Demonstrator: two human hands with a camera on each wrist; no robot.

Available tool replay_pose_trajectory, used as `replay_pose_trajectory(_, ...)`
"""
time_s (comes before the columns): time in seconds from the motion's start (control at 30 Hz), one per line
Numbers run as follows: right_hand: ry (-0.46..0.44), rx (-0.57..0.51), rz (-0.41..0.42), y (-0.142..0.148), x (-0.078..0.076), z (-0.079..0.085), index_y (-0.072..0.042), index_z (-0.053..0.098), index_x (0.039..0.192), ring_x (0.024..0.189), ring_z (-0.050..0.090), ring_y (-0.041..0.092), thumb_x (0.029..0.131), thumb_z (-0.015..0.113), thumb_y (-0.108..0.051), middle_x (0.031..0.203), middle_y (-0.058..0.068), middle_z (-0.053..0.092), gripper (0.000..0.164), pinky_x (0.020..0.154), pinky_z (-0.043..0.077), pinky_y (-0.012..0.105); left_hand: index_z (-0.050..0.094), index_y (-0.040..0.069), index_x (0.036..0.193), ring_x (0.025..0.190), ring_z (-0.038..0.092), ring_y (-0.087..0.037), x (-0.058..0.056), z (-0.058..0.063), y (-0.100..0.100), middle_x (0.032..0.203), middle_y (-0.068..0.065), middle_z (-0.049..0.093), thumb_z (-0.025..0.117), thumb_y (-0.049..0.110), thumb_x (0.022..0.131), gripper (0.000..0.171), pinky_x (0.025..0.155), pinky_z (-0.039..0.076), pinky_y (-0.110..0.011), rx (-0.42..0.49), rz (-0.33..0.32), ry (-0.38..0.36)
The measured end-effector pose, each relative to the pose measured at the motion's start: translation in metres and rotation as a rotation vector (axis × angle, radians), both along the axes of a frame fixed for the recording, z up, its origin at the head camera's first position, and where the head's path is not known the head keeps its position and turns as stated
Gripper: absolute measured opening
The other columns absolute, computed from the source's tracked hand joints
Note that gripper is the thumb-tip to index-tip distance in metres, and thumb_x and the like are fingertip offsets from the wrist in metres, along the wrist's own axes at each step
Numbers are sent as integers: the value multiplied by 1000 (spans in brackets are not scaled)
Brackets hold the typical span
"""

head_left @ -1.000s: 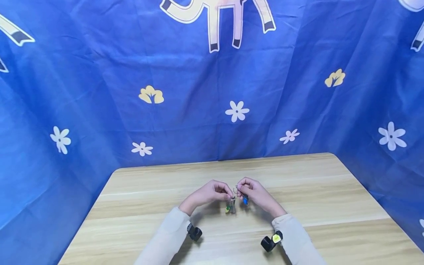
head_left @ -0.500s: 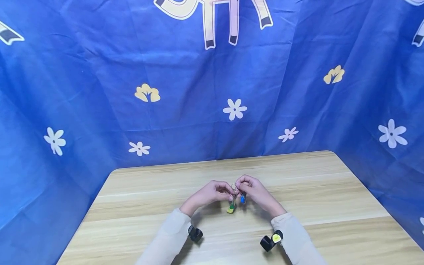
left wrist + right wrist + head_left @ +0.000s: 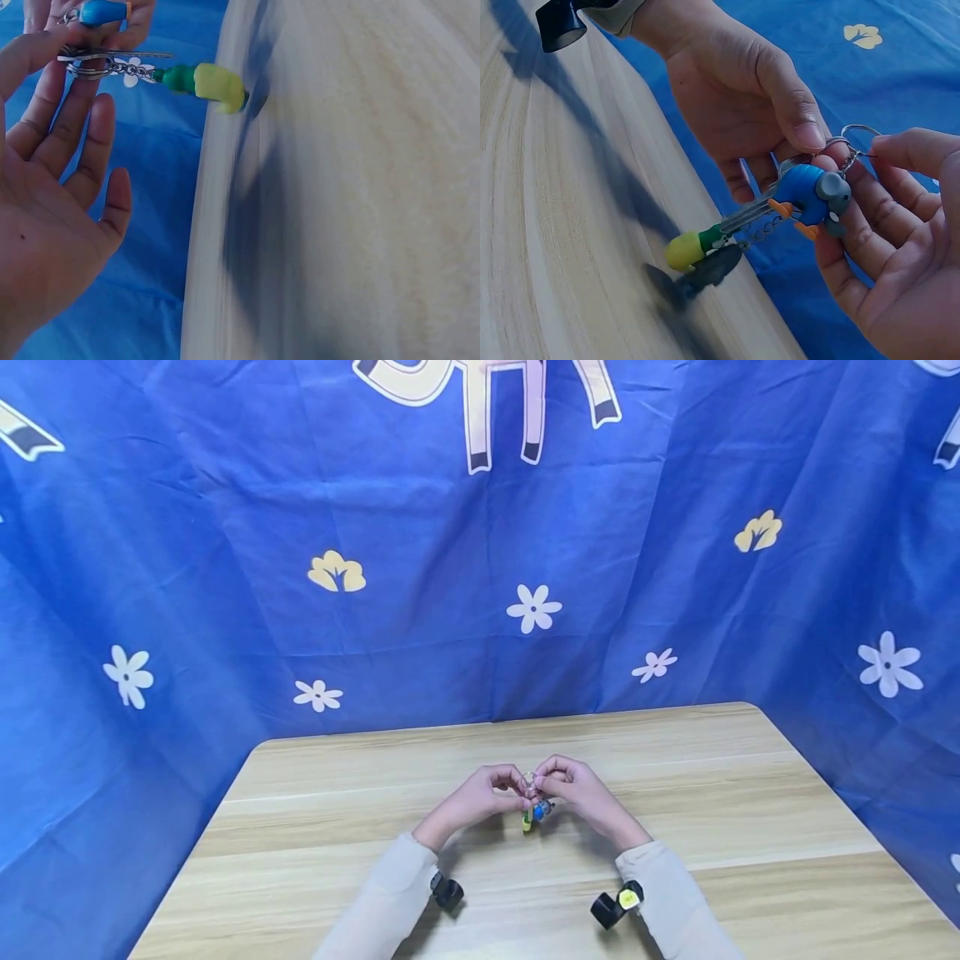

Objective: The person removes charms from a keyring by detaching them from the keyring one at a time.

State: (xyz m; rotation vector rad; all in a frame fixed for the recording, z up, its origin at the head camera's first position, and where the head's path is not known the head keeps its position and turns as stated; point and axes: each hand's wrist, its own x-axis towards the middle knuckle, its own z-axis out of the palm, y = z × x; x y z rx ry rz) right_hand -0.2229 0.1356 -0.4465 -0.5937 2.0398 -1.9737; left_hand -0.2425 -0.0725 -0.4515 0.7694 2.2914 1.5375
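Note:
Above the table's middle, my left hand [image 3: 483, 793] and right hand [image 3: 577, 789] meet at some linked metal rings. Thumb and fingertips of the left hand pinch rings bearing a flat metal key [image 3: 746, 214] and, on a short chain, a green-and-yellow charm [image 3: 214, 82]. Fingertips of the right hand pinch a thin split ring [image 3: 861, 130]. By that ring hangs a blue figure charm [image 3: 802, 187] with a grey head and orange feet. The charms hang side by side, close together. Exactly how the rings join is hidden behind the fingers.
A light wood-grain table [image 3: 337, 827] lies beneath the hands. Behind it hangs a blue curtain [image 3: 420, 652] printed with flowers. Black wrist cameras sit on both sleeves, the left camera [image 3: 447, 892] and the right camera [image 3: 617, 903], low over the tabletop.
My left hand has shifted slightly right, closing the gap to the right hand. The green-and-yellow charm has swung up beside the blue one. The right hand stays nearly in place.

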Motion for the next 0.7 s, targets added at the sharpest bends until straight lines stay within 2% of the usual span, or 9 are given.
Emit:
replay_pose_trajectory(0.2,0,-2,-4,1,0,-2,3,56,102,83,68,8,92,56,-10,84,-7,70,17,83,54,25,65,2,92,91,57,-11,0,-2,-1,96,-7,67,71,13,82,15,89,42,-34,4,3,10)
replay_pose_trajectory(0.3,0,5,-14,2,0,-2,2,57,101,84,68,9,93,57,-12,85,-7,70,16,85,54,26,65,2,90,92,57,-11,-1,-3,-1,94,-8,68,69,14,84,14,91,41,-35,1,-1,46)
replay_pose_trajectory(0.47,12,28,-30,4,0,-4,8,55,103,87,68,9,93,56,-12,89,-5,69,22,87,53,29,62,3,86,95,57,-8,1,1,-3,97,-12,68,64,12,85,9,95,40,-37,20,-34,93)
replay_pose_trajectory(0.6,5,32,-13,4,0,-4,10,54,105,85,67,10,94,55,-13,88,-4,69,25,87,54,31,57,-2,84,92,58,-10,1,-1,-5,95,-9,66,59,4,83,6,90,44,-32,93,-89,33)
replay_pose_trajectory(0.7,-8,38,6,3,2,-3,8,55,105,84,67,11,95,55,-13,84,-6,68,23,86,54,32,56,2,83,87,58,-9,0,-5,-7,89,3,63,56,2,81,1,86,47,-27,167,-143,-51)
